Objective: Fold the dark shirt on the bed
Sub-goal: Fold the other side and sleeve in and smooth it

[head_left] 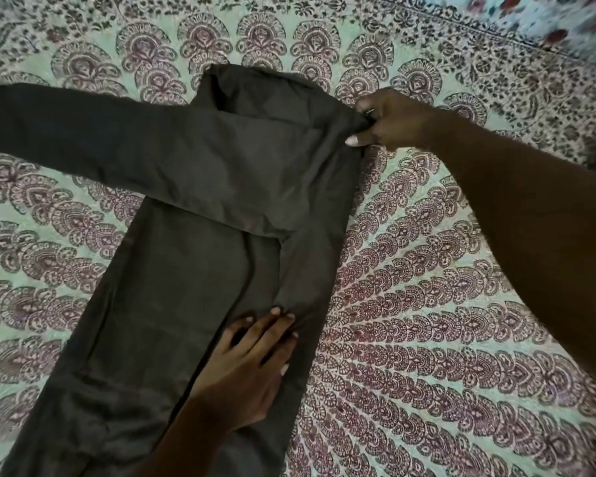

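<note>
The dark shirt lies flat on the bed, collar at the far end. Its right side is folded inward, and one long sleeve stretches across the body and out past the left edge of the view. My right hand pinches the folded shoulder edge at the shirt's upper right. Over the lower body of the shirt, my left hand presses down with straight, spread fingers, just beside the inner fold line.
A patterned green and maroon bedspread covers the whole bed around the shirt. A second, floral fabric lies at the far right corner. A small dark shape shows at the right edge.
</note>
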The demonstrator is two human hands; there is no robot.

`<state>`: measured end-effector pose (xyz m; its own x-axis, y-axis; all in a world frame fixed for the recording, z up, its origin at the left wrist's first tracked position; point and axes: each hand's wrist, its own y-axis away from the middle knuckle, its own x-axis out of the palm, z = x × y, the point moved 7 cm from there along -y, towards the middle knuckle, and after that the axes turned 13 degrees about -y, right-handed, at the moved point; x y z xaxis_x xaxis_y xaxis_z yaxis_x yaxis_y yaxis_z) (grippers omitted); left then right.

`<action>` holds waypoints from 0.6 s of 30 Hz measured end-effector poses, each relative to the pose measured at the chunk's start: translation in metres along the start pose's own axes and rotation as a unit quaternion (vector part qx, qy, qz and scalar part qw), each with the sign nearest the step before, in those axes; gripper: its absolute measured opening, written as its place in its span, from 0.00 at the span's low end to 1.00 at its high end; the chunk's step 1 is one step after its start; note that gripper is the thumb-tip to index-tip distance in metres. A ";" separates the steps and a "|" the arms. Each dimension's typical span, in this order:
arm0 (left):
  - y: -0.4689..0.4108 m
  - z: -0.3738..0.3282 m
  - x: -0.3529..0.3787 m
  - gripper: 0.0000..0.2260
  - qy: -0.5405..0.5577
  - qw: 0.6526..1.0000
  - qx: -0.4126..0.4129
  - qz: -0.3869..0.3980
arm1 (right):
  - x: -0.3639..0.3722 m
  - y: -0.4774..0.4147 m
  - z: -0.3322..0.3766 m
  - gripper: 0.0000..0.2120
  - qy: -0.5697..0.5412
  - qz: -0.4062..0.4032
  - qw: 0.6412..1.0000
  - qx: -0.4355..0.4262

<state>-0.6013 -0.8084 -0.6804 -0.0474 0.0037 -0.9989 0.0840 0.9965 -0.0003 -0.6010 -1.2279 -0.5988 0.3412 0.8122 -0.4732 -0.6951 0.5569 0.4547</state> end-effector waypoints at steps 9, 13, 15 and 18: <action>0.001 0.000 0.001 0.20 -0.004 1.000 0.002 0.011 | -0.002 -0.014 -0.011 0.15 0.098 -0.137 0.986 -0.009; 0.000 0.000 0.000 0.20 -0.007 1.000 0.003 0.010 | 0.008 0.011 -0.002 0.16 0.224 -0.241 0.941 -0.077; -0.001 -0.001 -0.004 0.20 -0.005 1.000 0.000 0.006 | 0.033 0.026 0.007 0.16 0.285 -0.230 0.919 -0.147; -0.003 -0.001 -0.007 0.20 -0.003 1.000 0.002 -0.002 | 0.063 0.028 0.012 0.21 0.292 -0.163 0.927 -0.168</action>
<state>-0.6023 -0.8112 -0.6735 -0.0414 -0.0010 -0.9991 0.0879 0.9961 -0.0046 -0.5912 -1.1592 -0.6069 0.2340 0.3232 -0.9169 -0.8066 0.5911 0.0025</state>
